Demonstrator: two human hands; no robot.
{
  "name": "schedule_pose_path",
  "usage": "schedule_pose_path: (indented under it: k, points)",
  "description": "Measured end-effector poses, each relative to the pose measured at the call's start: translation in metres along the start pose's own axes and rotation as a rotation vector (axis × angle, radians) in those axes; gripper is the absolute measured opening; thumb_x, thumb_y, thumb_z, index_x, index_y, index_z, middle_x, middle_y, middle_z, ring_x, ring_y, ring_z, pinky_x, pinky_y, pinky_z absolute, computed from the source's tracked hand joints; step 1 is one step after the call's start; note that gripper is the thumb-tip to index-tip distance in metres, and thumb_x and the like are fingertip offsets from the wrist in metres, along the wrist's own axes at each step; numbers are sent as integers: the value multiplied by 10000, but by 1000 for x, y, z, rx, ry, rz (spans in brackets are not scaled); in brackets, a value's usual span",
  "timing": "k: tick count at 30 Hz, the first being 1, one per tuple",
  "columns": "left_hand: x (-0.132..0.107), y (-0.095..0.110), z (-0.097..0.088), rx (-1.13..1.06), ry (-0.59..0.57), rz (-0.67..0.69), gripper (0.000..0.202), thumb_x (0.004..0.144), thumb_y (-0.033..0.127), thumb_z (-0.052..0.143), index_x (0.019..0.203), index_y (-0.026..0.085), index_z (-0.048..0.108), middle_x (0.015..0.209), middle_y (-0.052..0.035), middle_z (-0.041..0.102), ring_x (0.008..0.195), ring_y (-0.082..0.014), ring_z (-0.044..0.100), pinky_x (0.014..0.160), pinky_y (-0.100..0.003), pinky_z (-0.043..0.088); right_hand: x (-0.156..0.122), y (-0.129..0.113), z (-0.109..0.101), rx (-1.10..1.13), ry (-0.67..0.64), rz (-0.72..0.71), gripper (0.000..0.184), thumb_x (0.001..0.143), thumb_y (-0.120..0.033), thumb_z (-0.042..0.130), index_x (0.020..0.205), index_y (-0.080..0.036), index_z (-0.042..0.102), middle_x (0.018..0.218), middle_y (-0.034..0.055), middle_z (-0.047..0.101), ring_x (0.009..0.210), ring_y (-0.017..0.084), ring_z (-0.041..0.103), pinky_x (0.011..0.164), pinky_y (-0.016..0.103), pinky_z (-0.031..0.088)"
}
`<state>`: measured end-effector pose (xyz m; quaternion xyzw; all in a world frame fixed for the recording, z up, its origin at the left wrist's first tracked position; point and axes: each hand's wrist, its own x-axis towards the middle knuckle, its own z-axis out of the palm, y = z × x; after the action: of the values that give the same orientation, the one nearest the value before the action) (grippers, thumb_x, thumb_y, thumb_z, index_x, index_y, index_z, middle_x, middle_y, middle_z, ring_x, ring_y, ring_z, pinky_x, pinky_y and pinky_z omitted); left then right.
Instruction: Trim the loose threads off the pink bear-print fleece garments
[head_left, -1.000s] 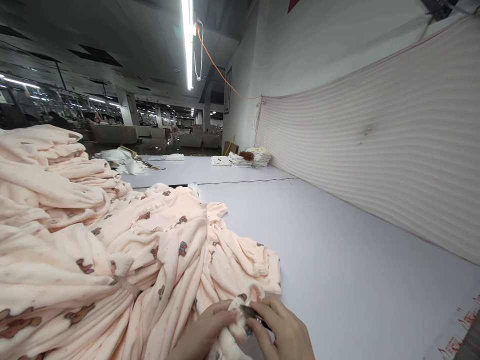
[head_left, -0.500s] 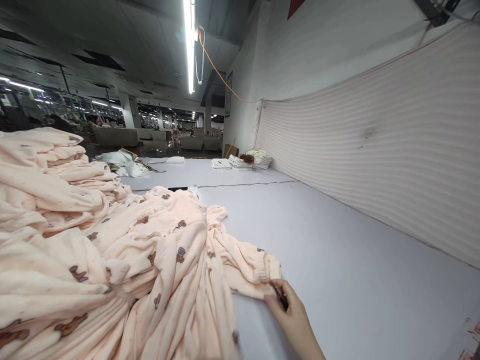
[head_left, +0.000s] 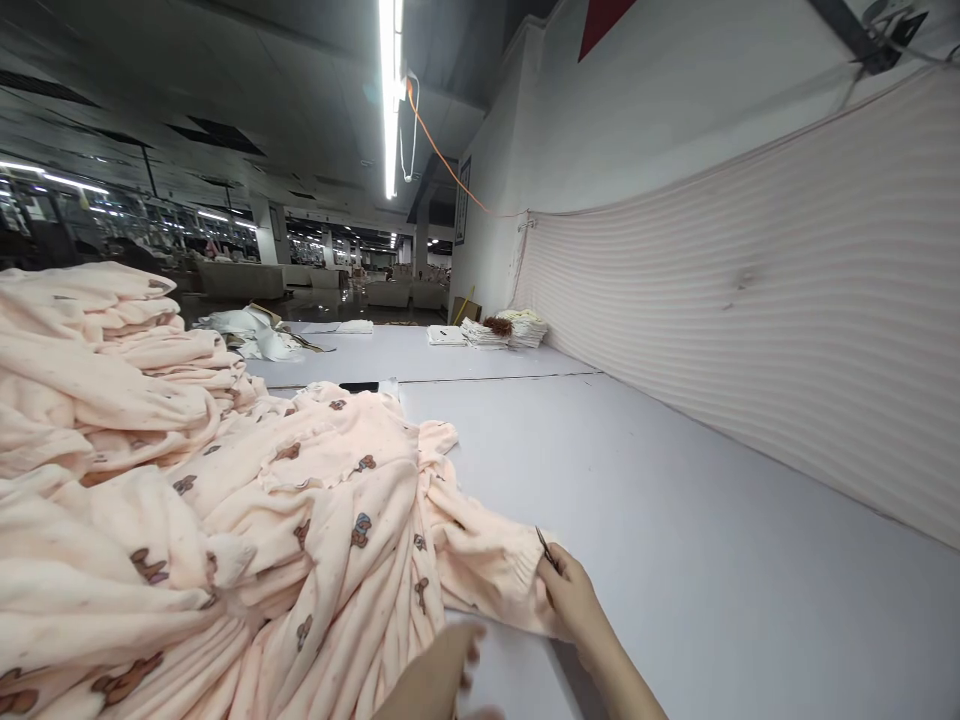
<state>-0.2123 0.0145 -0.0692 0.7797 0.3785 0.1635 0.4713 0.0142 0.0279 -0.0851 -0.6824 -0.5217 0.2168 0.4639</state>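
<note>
A pale pink plush garment (head_left: 360, 520) printed with brown bears lies on the table, its gathered sleeve cuff (head_left: 525, 570) stretched toward the right. My right hand (head_left: 574, 600) is closed around dark thread snips (head_left: 546, 548), whose pointed tips stick out over the cuff. The hand is at the sleeve end; whether its fingers also pinch the fabric cannot be made out. Low in the picture, my left hand (head_left: 442, 665) reaches in, slightly blurred. Its fingers are parted with nothing in them, just below the sleeve and beside the garment's folds.
A high heap of the same pink garments (head_left: 97, 370) fills the left side. Stacks of white cloth (head_left: 487, 333) and a crumpled white bundle (head_left: 259, 330) lie at the far end of the pale table (head_left: 637, 500). A striped fabric sheet (head_left: 712, 280) hangs along the right wall.
My left hand has come into view from below. The cuff is spread flatter and sits slightly lower, and the snips' tips now point up from my right hand.
</note>
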Motion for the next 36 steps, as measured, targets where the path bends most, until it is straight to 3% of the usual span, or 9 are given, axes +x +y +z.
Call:
schedule_pose_path:
  k: [3,5,8,11,15,21,26,30,36]
  points:
    - [27,13,6,-74,269,61,544,731,244,624,1244,198,447,1241,-117,550,1098,-262,525,865,-345,451,-20,-14,6,93,-41,1,300,850,-444,456,668,-209,500,599,-48,464,569,132,481,559,221,410]
    - [35,19,11,-152,424,108,497,748,268,576,1223,187,449,1215,-125,570,1073,-269,543,871,-355,432,-29,-24,7,107,-42,-13,300,853,-447,478,670,-209,500,607,-49,467,580,130,479,563,216,406]
    - [33,22,9,-225,490,154,366,780,232,495,1143,196,529,1074,-97,636,956,-246,582,837,-342,424,-37,-36,4,74,4,-38,255,859,-414,491,714,-208,529,664,-33,518,644,147,501,611,228,401]
    - [26,17,-1,-369,311,136,233,795,264,526,974,187,654,910,-62,675,884,-237,584,799,-320,419,-38,-43,3,-1,118,-46,158,845,-369,505,823,-217,542,787,-2,590,736,182,536,664,256,388]
    - [22,7,-9,-905,52,44,261,821,347,576,953,171,715,858,-48,717,883,-237,607,835,-327,429,-36,-51,11,-209,234,-118,153,861,-387,498,863,-233,499,838,9,597,755,195,562,649,264,387]
    - [21,1,-14,-1370,-47,75,266,882,216,510,1015,161,734,989,-82,739,1082,-236,589,1006,-345,377,-50,-63,9,-185,-18,-126,199,881,-400,523,763,-242,555,784,-16,582,713,162,573,633,234,420]
    - [18,3,-17,-1370,-77,104,297,922,205,464,1093,154,701,1058,-95,724,1131,-224,569,1042,-356,355,-68,-73,1,-78,-115,-207,199,865,-367,552,1011,-294,666,919,3,577,811,154,612,705,218,465]
    - [13,5,-18,-1259,-65,93,260,880,216,562,1103,179,691,1081,-85,714,1128,-225,568,1004,-349,386,-68,-77,1,-148,-75,-222,210,891,-337,507,968,-285,695,899,16,575,729,148,605,619,214,464]
    - [9,10,-22,-1265,-61,55,247,843,210,598,1063,179,705,1018,-78,730,1080,-221,599,941,-317,423,-72,-73,10,-140,-46,-292,219,855,-350,551,1021,-288,679,964,33,580,727,159,611,651,240,498]
